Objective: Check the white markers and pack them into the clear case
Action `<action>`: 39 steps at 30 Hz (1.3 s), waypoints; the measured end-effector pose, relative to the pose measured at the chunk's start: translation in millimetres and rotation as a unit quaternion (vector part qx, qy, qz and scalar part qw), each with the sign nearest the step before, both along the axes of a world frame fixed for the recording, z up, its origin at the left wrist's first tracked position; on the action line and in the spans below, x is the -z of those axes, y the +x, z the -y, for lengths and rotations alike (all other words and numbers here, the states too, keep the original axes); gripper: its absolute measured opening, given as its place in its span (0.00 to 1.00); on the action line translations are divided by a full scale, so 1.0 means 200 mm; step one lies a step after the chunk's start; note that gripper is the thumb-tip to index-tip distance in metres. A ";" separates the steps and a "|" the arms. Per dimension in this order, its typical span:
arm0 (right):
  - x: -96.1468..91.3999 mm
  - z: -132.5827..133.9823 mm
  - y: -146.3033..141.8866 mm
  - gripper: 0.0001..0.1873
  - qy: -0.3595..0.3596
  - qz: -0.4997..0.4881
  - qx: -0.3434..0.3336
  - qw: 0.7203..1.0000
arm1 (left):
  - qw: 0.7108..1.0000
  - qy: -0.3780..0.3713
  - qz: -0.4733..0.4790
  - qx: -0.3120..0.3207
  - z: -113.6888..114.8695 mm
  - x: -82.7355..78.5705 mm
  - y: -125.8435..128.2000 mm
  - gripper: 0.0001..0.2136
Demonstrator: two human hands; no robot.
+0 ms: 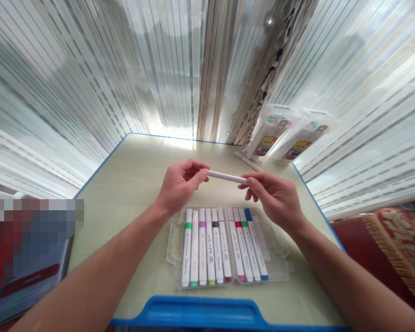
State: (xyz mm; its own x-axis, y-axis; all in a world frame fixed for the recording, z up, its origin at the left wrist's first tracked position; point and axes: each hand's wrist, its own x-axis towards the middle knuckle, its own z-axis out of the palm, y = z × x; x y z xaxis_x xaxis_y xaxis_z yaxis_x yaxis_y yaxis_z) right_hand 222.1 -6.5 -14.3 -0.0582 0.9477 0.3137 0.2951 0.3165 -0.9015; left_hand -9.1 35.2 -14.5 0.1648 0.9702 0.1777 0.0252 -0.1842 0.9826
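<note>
Both my hands hold one white marker pen level above the table. My left hand pinches its left end and my right hand pinches its right end. Below them lies an open clear plastic case with several white markers side by side, their bands green, purple, black, red and blue. The case sits on a pale table with a blue rim.
Two upright clear marker packs stand at the far right corner, with a loose white pen lying before them. A blue handle juts at the table's near edge. Striped curtains surround the table; a red patterned cloth lies right.
</note>
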 end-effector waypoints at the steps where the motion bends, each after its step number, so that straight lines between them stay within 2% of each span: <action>1: 0.00 0.00 0.00 0.10 0.002 0.003 -0.001 1.000 | 1.000 0.001 0.001 0.000 0.00 0.00 0.00 0.09; 6: 0.00 0.00 0.00 0.10 0.005 0.010 -0.001 1.000 | 1.000 0.004 -0.002 0.005 0.00 0.00 -0.01 0.08; 14: 0.01 -0.01 0.02 0.09 0.027 0.012 -0.001 1.000 | 0.999 0.052 0.005 0.012 -0.02 0.01 0.01 0.06; 27: 0.04 -0.04 0.04 0.11 0.021 -0.042 -0.036 0.998 | 0.999 0.019 0.005 0.033 -0.03 0.01 -0.01 0.08; 39: 0.05 -0.04 0.05 0.14 0.023 -0.014 -0.034 0.999 | 0.999 0.020 -0.001 0.028 -0.04 0.01 -0.02 0.11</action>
State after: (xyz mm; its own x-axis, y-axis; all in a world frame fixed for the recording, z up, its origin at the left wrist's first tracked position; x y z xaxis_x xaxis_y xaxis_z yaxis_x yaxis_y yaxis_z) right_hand 231.2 2.3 -24.4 -0.1119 0.9269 0.3583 0.2469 0.3752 -0.8935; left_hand -13.5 42.8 -17.1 0.2188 0.9517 0.2154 0.0161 -0.2242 0.9744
